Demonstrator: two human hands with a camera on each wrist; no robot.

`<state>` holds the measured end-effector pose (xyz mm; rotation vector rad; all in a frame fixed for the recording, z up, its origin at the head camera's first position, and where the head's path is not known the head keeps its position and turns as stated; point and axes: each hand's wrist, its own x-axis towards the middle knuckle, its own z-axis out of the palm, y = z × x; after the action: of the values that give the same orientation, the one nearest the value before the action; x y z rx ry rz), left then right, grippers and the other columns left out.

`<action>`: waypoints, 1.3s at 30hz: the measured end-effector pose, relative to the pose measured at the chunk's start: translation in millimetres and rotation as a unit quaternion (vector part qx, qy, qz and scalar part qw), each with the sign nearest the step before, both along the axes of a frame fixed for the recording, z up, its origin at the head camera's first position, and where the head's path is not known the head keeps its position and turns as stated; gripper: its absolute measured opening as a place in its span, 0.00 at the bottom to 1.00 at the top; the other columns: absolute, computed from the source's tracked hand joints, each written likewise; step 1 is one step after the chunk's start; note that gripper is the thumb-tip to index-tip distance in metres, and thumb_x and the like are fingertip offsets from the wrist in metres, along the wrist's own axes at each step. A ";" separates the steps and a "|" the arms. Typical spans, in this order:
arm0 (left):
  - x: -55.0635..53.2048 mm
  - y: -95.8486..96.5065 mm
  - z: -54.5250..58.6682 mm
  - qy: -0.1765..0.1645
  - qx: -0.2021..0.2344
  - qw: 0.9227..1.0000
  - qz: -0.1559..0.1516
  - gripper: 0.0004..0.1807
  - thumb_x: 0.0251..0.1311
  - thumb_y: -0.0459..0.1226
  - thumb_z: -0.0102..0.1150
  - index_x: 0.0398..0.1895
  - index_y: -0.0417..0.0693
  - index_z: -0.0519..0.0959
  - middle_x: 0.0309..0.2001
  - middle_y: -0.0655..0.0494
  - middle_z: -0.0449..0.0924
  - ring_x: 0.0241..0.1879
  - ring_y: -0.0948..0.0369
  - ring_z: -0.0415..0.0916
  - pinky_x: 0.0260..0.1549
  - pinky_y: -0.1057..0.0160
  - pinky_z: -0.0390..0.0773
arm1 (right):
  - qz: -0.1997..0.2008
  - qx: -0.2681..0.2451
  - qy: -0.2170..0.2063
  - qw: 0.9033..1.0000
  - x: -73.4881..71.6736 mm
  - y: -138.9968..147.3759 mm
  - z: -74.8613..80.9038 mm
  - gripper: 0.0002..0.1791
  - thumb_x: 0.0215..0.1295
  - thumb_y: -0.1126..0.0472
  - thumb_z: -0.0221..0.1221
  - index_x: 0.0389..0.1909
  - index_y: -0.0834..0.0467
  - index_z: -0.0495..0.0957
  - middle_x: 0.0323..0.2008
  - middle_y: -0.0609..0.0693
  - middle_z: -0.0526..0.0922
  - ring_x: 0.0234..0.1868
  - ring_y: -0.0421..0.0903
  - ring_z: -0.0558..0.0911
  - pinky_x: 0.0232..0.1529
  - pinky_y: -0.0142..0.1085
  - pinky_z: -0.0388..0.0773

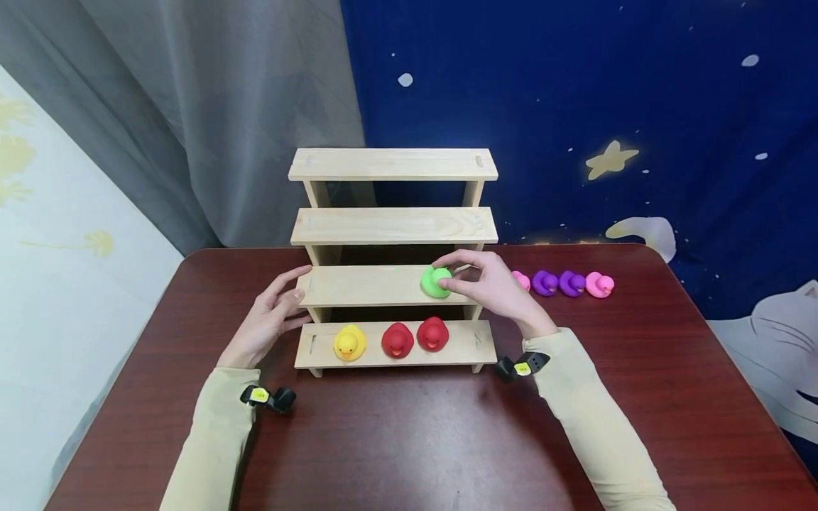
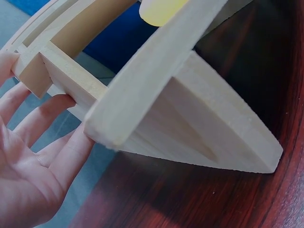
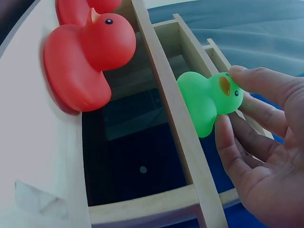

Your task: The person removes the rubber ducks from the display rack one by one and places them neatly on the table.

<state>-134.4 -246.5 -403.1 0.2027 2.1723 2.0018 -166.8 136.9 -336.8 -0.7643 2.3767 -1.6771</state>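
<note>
On the second step from the bottom of a wooden stepped rack (image 1: pixel 348 286), my right hand (image 1: pixel 488 284) pinches a green rubber duck (image 1: pixel 435 282). In the right wrist view the thumb and fingers (image 3: pixel 259 78) are around the head of the green duck (image 3: pixel 202 97), whose base meets the board. My left hand (image 1: pixel 265 319) rests against the left end of that same step. Its fingers (image 2: pixel 42 111) are spread and fairly straight along the rack's side (image 2: pixel 71 85). Below, the lowest step carries a yellow rubber duck (image 1: pixel 348 343) and two red rubber ducks (image 1: pixel 397 341).
Right of the rack, purple rubber ducks (image 1: pixel 545 283) and pink rubber ducks (image 1: pixel 600 284) stand in a row on the dark red-brown table (image 1: pixel 409 440); my right hand partly covers the nearest pink one. Two upper steps (image 1: pixel 393 163) rise behind. Grey and blue curtains hang at the back.
</note>
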 end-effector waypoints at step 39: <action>-1.4 0.7 1.1 -0.003 0.022 1.000 0.000 0.30 0.71 0.44 0.51 0.74 0.55 0.59 0.27 0.54 0.58 0.52 0.59 0.77 0.45 0.61 0.79 | -0.090 0.011 0.039 0.995 27.0 83.0 1.1 0.17 0.59 0.68 0.66 0.50 0.65 0.81 0.41 0.58 0.82 0.35 0.49 0.80 0.38 0.29 0.79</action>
<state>-135.8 -245.8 -402.0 0.2025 2.1262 2.0474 -139.9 219.8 -335.7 -0.6393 2.5842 -1.7119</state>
